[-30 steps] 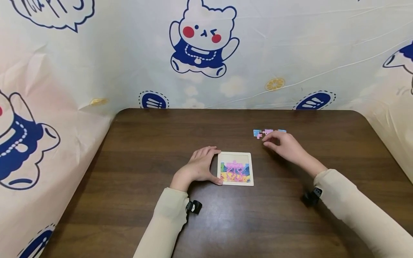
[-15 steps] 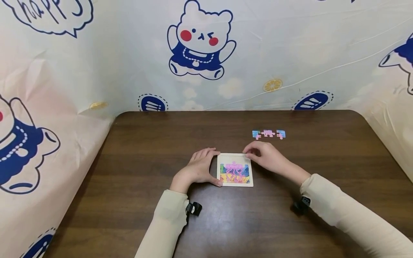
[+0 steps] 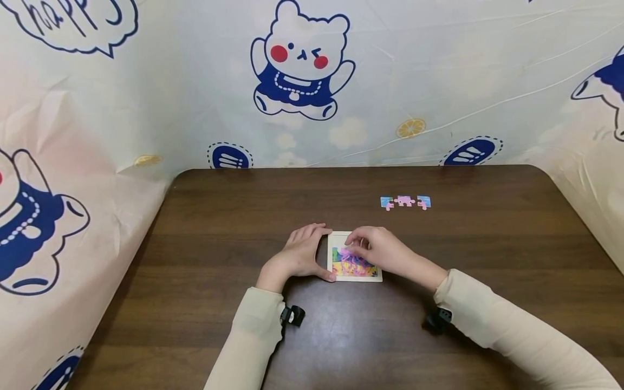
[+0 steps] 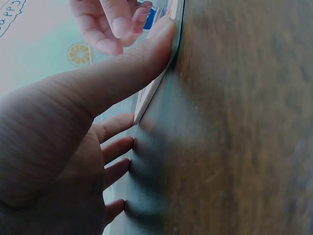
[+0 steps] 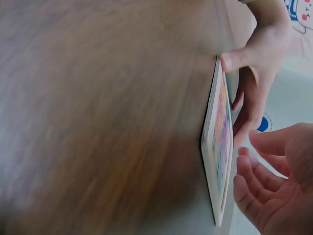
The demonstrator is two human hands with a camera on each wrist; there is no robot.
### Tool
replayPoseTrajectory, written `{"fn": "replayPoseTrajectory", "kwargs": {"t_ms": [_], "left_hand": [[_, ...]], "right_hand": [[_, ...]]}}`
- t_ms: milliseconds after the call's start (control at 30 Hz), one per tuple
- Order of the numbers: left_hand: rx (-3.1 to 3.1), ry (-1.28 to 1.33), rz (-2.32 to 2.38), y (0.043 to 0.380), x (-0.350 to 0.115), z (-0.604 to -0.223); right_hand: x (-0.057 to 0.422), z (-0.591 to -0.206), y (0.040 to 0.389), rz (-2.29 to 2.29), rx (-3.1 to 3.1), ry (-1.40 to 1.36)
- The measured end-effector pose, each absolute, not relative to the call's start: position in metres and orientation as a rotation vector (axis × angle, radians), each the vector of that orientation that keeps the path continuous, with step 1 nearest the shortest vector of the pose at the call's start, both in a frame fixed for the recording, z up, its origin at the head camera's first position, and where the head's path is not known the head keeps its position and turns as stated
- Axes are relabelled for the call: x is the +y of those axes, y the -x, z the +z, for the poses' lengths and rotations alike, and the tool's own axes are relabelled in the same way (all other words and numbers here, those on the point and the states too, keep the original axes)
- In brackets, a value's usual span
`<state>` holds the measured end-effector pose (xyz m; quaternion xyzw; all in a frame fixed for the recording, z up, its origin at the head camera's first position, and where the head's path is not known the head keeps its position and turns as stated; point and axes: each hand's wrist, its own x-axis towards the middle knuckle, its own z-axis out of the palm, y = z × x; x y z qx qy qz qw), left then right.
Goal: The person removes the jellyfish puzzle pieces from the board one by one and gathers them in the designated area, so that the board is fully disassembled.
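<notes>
Head view, centre: a square puzzle frame (image 3: 355,279) with a pale rim lies flat on a brown table (image 3: 195,260). Joined pieces (image 3: 351,268) in pink, blue, green and yellow fill its lower part; above them a pale base shows, partly covered by the right hand (image 3: 380,248).

Left hand (image 3: 297,253), at the left side of the frame: fingers extended and spread, not clenched. The thumb rests against the lower left corner and the forefinger meets the upper left corner. In the left wrist view the same thumb reaches to the upper middle of the picture, and the other fingertips are lined up below it.

Right hand, above the upper right part of the frame: fingers bent, with thumb and forefinger near each other. Whether they grasp anything cannot be told. In the right wrist view it occupies the lower right, its fingertips just beside the frame's coloured face.

Upper right of the table, head view: three loose pieces in a row, namely a blue and pink piece (image 3: 385,201), a pink piece (image 3: 404,201) and a second blue and pink piece (image 3: 424,201), placed near one another and well apart from the frame.

Background, top of the head view: a pale curtain (image 3: 468,70) printed with a bear (image 3: 298,84). Both forearms wear cream sleeves (image 3: 244,341).
</notes>
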<state>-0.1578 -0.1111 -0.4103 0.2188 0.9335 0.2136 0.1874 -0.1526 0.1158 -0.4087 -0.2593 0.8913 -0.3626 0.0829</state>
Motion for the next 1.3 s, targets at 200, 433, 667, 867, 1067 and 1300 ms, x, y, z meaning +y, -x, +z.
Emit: {"fn": "replayPoseTrajectory", "kwargs": {"t_ms": [200, 433, 667, 867, 1067, 1300], "left_hand": [[2.629, -0.624, 0.604, 0.158, -0.112, -0.412], [2.623, -0.618, 0.598, 0.16, -0.113, -0.42], [2.619, -0.627, 0.611, 0.158, -0.113, -0.414], [2.631, -0.638, 0.604, 0.158, -0.112, -0.413], [2.627, -0.639, 0.61, 0.158, -0.112, -0.412], [2.631, -0.639, 0.604, 0.159, -0.112, -0.415]], "right_hand": [[0.102, -0.41, 0.149, -1.039, 2.687, 0.753], [0.092, -0.412, 0.149, -0.869, 2.763, 0.783], [0.089, -0.414, 0.148, -0.789, 2.774, 0.796], [0.087, -0.415, 0.15, -0.776, 2.759, 0.788], [0.085, -0.414, 0.152, -0.763, 2.748, 0.776], [0.083, -0.413, 0.154, -0.751, 2.748, 0.741]]}}
